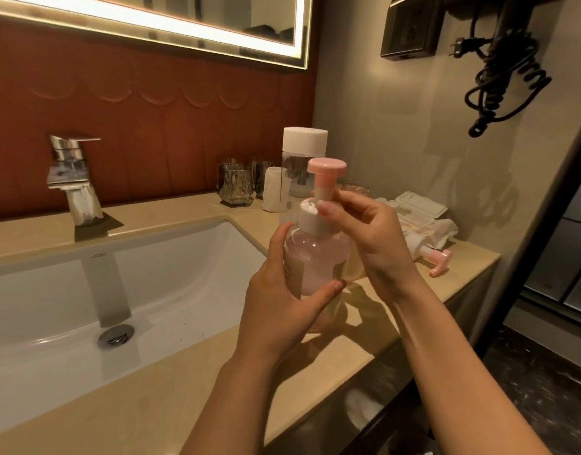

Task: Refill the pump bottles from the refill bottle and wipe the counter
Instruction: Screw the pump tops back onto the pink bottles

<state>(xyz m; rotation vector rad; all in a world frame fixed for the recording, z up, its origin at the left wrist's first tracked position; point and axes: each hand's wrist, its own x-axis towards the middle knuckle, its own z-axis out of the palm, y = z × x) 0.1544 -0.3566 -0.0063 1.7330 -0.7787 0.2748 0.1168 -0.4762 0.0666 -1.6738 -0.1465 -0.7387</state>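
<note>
Pump bottle (pixel 318 257) – clear, round-shouldered plastic, pale pink liquid inside, a beige label on its left side with print too blurred to read. It stands upright in both hands above the desk (pixel 184 372), just right of the sink (pixel 184 274). White collar (pixel 307 221), ribbed; pink disc-shaped pump head (pixel 327 166) on a white stem.

Left hand (pixel 276 300) – wrapped round the bottle's body, thumb laid across the front.

Right hand (pixel 371 238) – wrist bent, fingers (pixel 327 210) pinching the collar at the foot of the stem.

Refill bottle (pixel 304 141) – tall, clear, wide white screw cap, standing just behind.

Loose pump (pixel 436 257) – white with a pink spout, lying on the desk to the right, near a white wipes pack (pixel 417 205) with its flap open.

Desk beige, smooth stone; sink white, glossy, its small maker's mark unreadable; faucet (pixel 71 172) polished chrome, squared; faceted glass tumblers (pixel 235 185) at the back
</note>
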